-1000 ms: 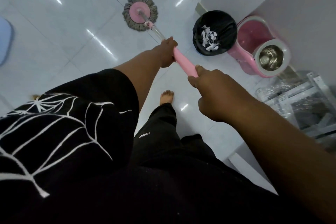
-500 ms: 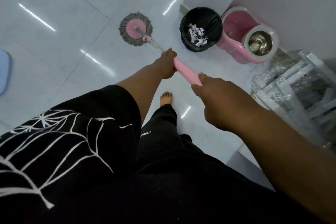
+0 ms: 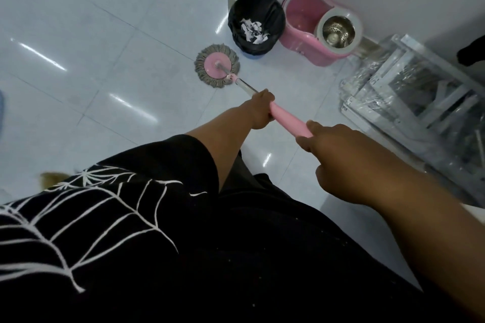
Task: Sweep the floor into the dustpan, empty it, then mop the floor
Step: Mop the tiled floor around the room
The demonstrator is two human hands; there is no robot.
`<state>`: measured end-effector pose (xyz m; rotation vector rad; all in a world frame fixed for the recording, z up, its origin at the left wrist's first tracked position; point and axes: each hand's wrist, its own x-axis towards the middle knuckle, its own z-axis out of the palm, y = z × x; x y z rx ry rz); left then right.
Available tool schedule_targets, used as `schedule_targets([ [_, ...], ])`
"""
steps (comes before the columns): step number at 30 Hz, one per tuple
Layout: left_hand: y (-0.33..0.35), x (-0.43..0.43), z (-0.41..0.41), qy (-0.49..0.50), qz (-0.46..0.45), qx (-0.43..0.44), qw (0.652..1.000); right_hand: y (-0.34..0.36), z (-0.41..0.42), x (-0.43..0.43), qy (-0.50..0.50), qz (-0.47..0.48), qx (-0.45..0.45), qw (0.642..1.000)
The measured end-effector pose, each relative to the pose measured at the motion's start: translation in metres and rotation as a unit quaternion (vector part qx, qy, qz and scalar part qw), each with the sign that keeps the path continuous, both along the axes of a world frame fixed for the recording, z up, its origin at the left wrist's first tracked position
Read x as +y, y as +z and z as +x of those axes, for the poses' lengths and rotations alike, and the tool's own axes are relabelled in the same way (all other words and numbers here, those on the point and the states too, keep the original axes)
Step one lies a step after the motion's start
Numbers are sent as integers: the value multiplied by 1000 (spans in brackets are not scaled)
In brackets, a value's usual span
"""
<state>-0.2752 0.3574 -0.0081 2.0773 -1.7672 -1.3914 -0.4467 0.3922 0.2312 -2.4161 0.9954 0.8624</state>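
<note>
Both hands, the left hand (image 3: 258, 110) lower and the right hand (image 3: 338, 155) higher, have their fingers (image 3: 315, 126) wrapped round the pink mop handle (image 3: 288, 119), which slants forward and left to the mop head (image 3: 217, 65), flat on the floor (image 3: 131, 60) just beside the black bin (image 3: 256, 23).

I see both hands gripping the pink mop handle (image 3: 288, 121), left hand (image 3: 258, 110) ahead of right hand (image 3: 341, 157), mop head (image 3: 216, 65) flat on the white floor (image 3: 105, 34) beside the black bin (image 3: 256, 24).

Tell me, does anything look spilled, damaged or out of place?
Nothing stands out. The round grey-fringed pink mop head lies flat on the white tiled floor, and the torn paper is inside the black-lined bin.
</note>
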Motion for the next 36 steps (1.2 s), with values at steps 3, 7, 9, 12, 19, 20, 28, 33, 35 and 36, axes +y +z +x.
schedule_targets([
  [3, -5, 8, -1, -7, 9, -7, 1000, -2, 2, 10, -10, 12, 0, 1000],
  [7, -8, 7, 9, 0, -4, 5, 1000, -3, 11, 12, -64, 17, -14, 998],
  [9, -9, -4, 20, 1, -6, 13, 1000, -4, 21, 1, -85, 16, -21, 996],
  [12, -13, -25, 46, 2, 2, 19, 1000, -9, 49, -19, -99, 17, -28, 994],
  [19, -24, -103, 137, 19, -11, 22, 999, -24, 138, -94, -121, 25, -49, 991],
  [20, -25, -116, 151, 17, -14, 18, 1000, -27, 152, -107, -120, 25, -50, 991],
  [28, -36, -223, 246, 13, -22, -24, 999, -58, 243, -209, -112, 5, -78, 991],
  [33, -51, -253, 279, 22, -22, -48, 998, -82, 272, -234, -122, 15, -95, 988],
  [35, -55, -253, 282, 17, -24, -50, 998, -87, 273, -234, -128, 17, -96, 987],
  [36, -56, -250, 281, 13, -25, -47, 998, -88, 270, -231, -128, 20, -94, 987],
])
